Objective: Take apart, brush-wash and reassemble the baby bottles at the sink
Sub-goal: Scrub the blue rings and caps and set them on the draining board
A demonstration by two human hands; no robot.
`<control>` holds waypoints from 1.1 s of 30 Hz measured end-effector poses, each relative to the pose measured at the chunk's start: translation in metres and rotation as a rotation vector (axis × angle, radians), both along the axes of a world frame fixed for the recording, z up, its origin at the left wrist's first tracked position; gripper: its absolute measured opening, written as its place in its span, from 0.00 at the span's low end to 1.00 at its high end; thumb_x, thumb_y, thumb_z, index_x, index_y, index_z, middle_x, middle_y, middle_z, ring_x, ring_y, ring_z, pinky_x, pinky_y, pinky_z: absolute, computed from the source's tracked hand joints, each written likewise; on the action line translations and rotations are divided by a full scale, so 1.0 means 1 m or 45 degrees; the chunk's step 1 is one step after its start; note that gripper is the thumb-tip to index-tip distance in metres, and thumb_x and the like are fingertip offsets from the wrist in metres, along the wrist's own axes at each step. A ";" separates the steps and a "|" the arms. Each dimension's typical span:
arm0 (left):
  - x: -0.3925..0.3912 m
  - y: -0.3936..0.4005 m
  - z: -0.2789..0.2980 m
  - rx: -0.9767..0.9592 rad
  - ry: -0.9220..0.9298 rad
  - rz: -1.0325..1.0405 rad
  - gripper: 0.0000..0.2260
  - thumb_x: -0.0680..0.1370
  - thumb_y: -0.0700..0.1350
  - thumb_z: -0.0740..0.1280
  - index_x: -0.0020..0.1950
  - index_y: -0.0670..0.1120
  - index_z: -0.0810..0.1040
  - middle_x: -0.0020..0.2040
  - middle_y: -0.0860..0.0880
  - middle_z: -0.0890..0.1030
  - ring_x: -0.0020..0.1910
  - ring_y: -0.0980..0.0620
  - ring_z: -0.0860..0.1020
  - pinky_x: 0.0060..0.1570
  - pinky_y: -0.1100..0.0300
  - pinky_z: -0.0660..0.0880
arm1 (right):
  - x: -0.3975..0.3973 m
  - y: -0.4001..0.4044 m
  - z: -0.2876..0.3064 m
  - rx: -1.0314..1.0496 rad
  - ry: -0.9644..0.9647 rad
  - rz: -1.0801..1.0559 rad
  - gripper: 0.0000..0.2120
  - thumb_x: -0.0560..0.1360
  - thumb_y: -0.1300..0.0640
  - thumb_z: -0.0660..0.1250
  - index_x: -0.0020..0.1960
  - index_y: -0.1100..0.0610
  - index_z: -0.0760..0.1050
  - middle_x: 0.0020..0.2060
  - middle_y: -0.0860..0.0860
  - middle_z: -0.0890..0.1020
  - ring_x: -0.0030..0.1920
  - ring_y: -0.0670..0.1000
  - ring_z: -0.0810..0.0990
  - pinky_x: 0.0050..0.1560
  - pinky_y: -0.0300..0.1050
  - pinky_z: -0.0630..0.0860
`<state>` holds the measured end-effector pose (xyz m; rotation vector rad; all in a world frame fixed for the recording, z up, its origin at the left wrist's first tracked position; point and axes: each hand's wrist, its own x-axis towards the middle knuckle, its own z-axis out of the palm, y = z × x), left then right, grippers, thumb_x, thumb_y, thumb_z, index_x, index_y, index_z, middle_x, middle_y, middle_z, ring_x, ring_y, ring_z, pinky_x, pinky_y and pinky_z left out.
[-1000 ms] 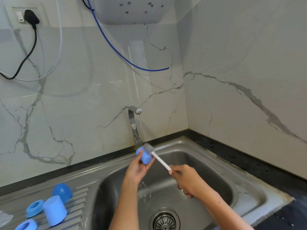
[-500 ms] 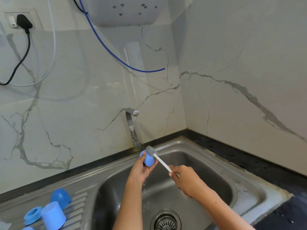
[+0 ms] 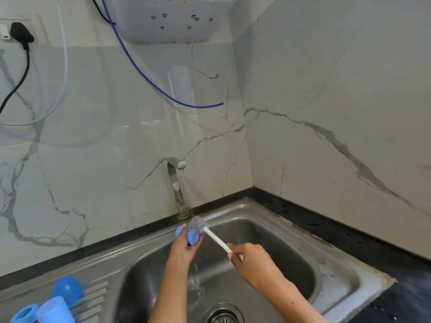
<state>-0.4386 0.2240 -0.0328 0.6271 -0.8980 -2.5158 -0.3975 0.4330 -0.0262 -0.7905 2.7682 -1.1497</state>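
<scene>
My left hand point(image 3: 184, 249) grips a small blue bottle part point(image 3: 191, 236) over the steel sink point(image 3: 268, 220), just below the tap point(image 3: 175, 183). A thin stream of water runs from the tap onto it. My right hand point(image 3: 251, 259) holds the white handle of a bottle brush point(image 3: 215, 237); its grey bristle head touches the top right of the blue part. More blue bottle parts lie on the drainboard at the lower left: a round cap point(image 3: 67, 290), a cup-shaped cover point(image 3: 54, 310) and a ring point(image 3: 24, 313).
The sink drain point(image 3: 222, 314) sits below my arms, with water splashing in the basin. A dark counter point(image 3: 349, 238) runs along the right wall. A blue hose point(image 3: 149, 78) hangs from a white unit point(image 3: 168, 17) overhead; a black plug point(image 3: 21, 33) sits in a wall socket.
The view has tilted slightly upward. The blue part has turned in my left hand, and the brush head has shifted from its top to its right side.
</scene>
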 end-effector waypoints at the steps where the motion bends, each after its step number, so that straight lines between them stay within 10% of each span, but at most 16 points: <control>1: -0.002 -0.001 -0.003 -0.077 -0.072 0.004 0.15 0.81 0.41 0.62 0.67 0.41 0.69 0.57 0.37 0.76 0.41 0.46 0.76 0.47 0.50 0.77 | -0.001 0.001 0.001 -0.011 0.006 -0.040 0.18 0.81 0.51 0.57 0.70 0.47 0.71 0.59 0.51 0.80 0.54 0.55 0.80 0.54 0.46 0.77; 5: -0.002 0.004 -0.013 -0.361 -0.331 -0.032 0.19 0.77 0.41 0.68 0.65 0.36 0.71 0.40 0.39 0.74 0.34 0.47 0.73 0.19 0.62 0.74 | -0.006 0.000 0.004 0.115 0.001 -0.109 0.17 0.82 0.53 0.54 0.68 0.51 0.72 0.55 0.55 0.80 0.52 0.57 0.80 0.48 0.45 0.74; 8: 0.008 0.013 -0.011 -0.572 -0.430 -0.057 0.16 0.77 0.40 0.68 0.62 0.36 0.72 0.38 0.39 0.74 0.29 0.45 0.73 0.16 0.66 0.69 | -0.007 -0.002 0.001 0.205 -0.055 -0.073 0.16 0.81 0.53 0.55 0.64 0.53 0.76 0.53 0.55 0.80 0.53 0.57 0.80 0.44 0.43 0.72; 15: 0.092 0.023 0.006 -0.758 -0.684 -0.205 0.07 0.78 0.45 0.56 0.46 0.42 0.70 0.39 0.41 0.72 0.29 0.47 0.70 0.25 0.66 0.64 | 0.014 -0.003 0.007 0.384 -0.035 0.063 0.17 0.78 0.55 0.58 0.63 0.54 0.77 0.55 0.54 0.81 0.54 0.55 0.80 0.48 0.44 0.74; 21: 0.162 0.000 0.018 -1.337 -0.741 -0.084 0.08 0.73 0.43 0.72 0.38 0.44 0.74 0.30 0.47 0.70 0.25 0.52 0.67 0.22 0.69 0.59 | 0.054 -0.036 0.022 0.442 0.006 0.091 0.19 0.80 0.59 0.56 0.70 0.53 0.71 0.63 0.56 0.77 0.62 0.57 0.77 0.61 0.49 0.74; 28: 0.207 -0.013 0.033 -1.648 -0.640 0.075 0.17 0.60 0.44 0.82 0.41 0.45 0.77 0.38 0.47 0.79 0.36 0.51 0.75 0.30 0.60 0.71 | 0.090 -0.103 0.021 -0.060 -0.446 0.097 0.19 0.75 0.69 0.53 0.61 0.64 0.75 0.30 0.58 0.77 0.26 0.54 0.71 0.26 0.42 0.70; 33: 0.237 -0.040 0.043 -1.730 -0.513 0.102 0.14 0.62 0.42 0.81 0.44 0.43 0.83 0.39 0.48 0.82 0.39 0.53 0.77 0.39 0.64 0.73 | 0.101 -0.116 0.002 -0.310 -0.650 0.072 0.17 0.75 0.66 0.51 0.57 0.64 0.76 0.26 0.56 0.70 0.24 0.51 0.65 0.23 0.36 0.63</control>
